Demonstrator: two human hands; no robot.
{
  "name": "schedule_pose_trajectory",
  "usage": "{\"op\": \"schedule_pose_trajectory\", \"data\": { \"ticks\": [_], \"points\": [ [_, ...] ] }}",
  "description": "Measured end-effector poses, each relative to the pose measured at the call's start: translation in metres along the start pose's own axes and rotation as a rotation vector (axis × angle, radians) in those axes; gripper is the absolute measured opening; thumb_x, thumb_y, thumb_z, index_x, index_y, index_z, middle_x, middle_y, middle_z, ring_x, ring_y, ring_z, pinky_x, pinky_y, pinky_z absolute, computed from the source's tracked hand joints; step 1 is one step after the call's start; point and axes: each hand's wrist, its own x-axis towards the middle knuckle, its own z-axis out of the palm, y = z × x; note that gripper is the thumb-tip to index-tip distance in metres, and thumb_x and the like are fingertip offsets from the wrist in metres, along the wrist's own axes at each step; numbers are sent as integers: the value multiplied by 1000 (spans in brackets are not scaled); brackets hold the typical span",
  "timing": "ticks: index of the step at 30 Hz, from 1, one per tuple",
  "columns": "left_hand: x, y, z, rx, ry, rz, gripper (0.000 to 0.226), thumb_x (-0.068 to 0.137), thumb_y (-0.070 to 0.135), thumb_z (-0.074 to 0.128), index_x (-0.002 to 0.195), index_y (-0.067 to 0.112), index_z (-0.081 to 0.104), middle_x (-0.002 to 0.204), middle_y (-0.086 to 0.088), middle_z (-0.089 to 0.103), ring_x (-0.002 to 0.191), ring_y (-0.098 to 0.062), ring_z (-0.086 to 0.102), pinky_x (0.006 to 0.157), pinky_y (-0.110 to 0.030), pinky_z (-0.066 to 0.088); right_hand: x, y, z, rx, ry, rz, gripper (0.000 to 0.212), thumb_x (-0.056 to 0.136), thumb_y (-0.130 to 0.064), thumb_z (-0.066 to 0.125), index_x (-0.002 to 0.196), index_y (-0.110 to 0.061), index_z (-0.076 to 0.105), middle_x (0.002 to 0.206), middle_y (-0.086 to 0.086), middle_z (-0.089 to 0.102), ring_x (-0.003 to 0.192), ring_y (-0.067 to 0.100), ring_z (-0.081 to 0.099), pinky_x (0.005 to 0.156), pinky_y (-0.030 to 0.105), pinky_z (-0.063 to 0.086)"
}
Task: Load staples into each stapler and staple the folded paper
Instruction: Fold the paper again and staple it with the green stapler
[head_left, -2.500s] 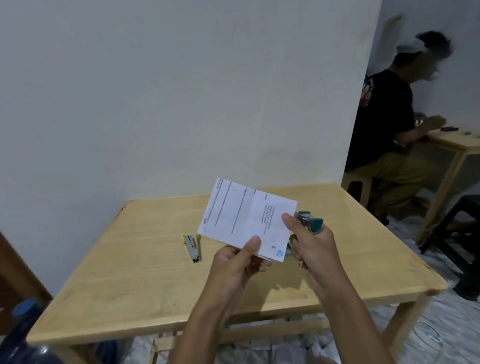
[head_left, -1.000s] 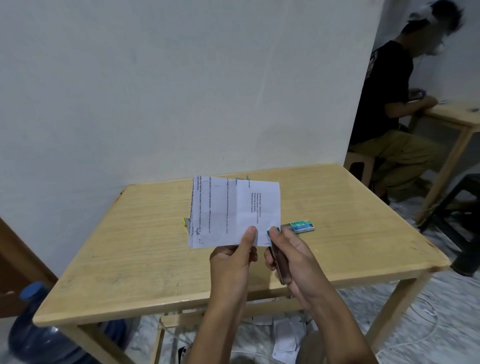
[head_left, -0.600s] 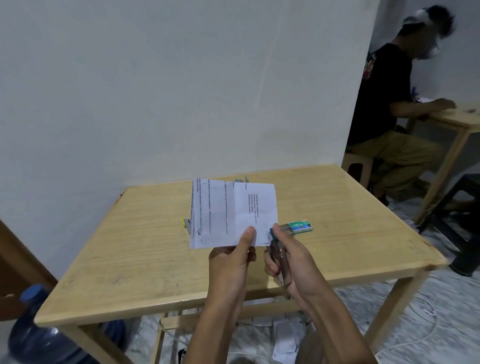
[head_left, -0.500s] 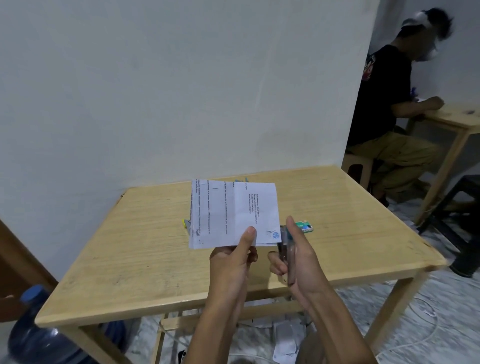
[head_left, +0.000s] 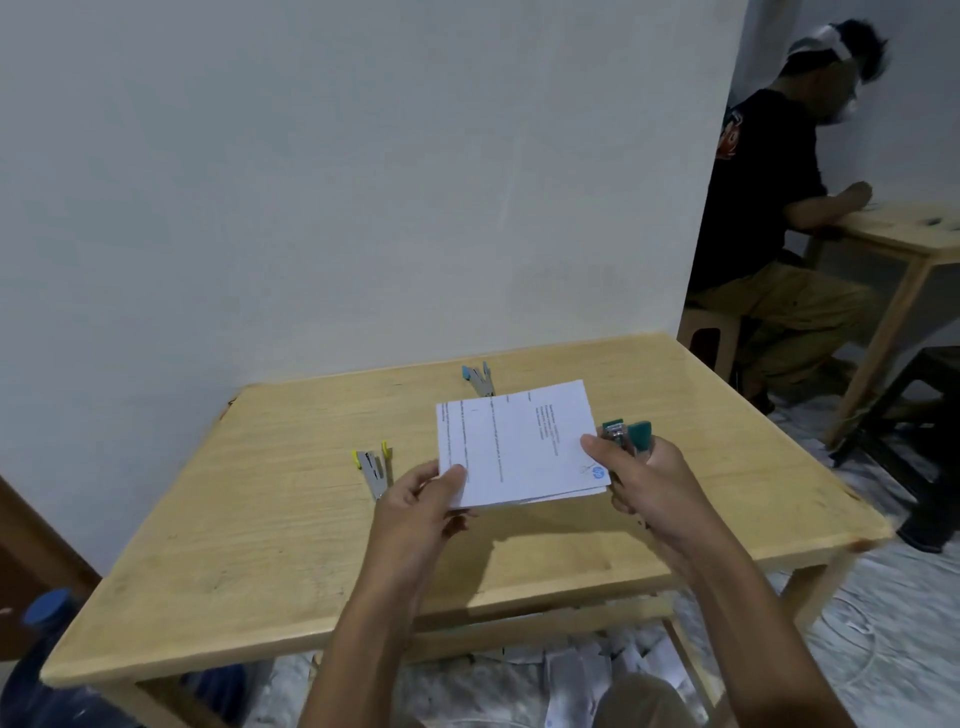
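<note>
White folded paper (head_left: 519, 447) with printed lines hangs between your hands, lifted off the light wooden surface (head_left: 249, 525) over its middle. Your left hand (head_left: 421, 501) pinches the near left corner, thumb on top and fingers under. Your right hand (head_left: 652, 480) lays its thumb on the paper's right edge while its fingers curl round the small green-tipped metal stapler (head_left: 628, 439).

Expect the paper to be light and limp. Held by one corner it would likely sag and its layers fan apart, so pinch it at both ends, close to the spot you mean to staple. Its long axis runs left to right, roughly along the near edge of the surface, with the right end tipped slightly toward the far right corner. The loose layers show on the near side.

The stapler looks light, rigid and smooth, so grip it round the body. Its long axis runs near to far, green ends pointing toward the far edge.

A yellow-tipped grey stapler (head_left: 374, 466) lies just left of the paper, and a blue-tipped grey stapler (head_left: 478, 378) lies near the far edge.
</note>
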Motion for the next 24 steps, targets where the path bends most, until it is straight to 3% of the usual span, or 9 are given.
{"op": "schedule_pose_trajectory", "data": {
  "ticks": [3, 7, 10, 13, 17, 24],
  "points": [
    [26, 5, 9, 123, -4, 30, 28, 91, 13, 66, 118, 6, 61, 96, -12, 74, 61, -15, 64, 60, -25, 53, 13, -8, -14, -88, 63, 6, 20, 93, -30, 65, 97, -11, 68, 54, -10, 51, 48, 10, 31, 50, 25, 28],
    [71, 13, 51, 108, 46, 64, 22, 91, 5, 63, 113, 2, 57, 89, -12, 67, 47, -15, 59, 54, -26, 55, 36, -15, -33, -123, 237, 17, 27, 90, -37, 64, 90, -10, 64, 69, -1, 54, 50, 10, 35, 52, 28, 30],
    [117, 12, 93, 105, 89, 53, 24, 91, 2, 59, 114, 3, 53, 93, -16, 67, 44, -16, 60, 53, -27, 54, 56, -18, -45, -159, 269, 35, 31, 90, -42, 64, 86, -12, 62, 73, 5, 47, 54, 15, 31, 52, 29, 29],
    [157, 3, 134, 167, 147, 59, 30, 92, 4, 54, 120, 12, 46, 85, -12, 65, 59, -21, 60, 58, -30, 51, 71, -18, -53, -184, 246, 36, 32, 90, -44, 64, 84, -12, 62, 73, 6, 46, 55, 16, 33, 52, 29, 30],
    [193, -14, 168, 454, 191, 161, 34, 92, 5, 47, 124, 15, 49, 111, -12, 64, 84, -22, 55, 67, -26, 38, 91, -20, -57, -247, 240, 48, 35, 92, -45, 61, 88, -10, 63, 61, 0, 39, 55, 15, 35, 47, 26, 27],
    [220, -38, 172, 1187, 163, 289, 22, 93, 21, 44, 106, 16, 61, 106, -6, 63, 102, -29, 52, 77, -36, 36, 111, -24, -55, -228, 215, 13, 28, 93, -45, 60, 91, -17, 65, 76, 3, 55, 59, 15, 39, 52, 27, 31]
  ]
}}
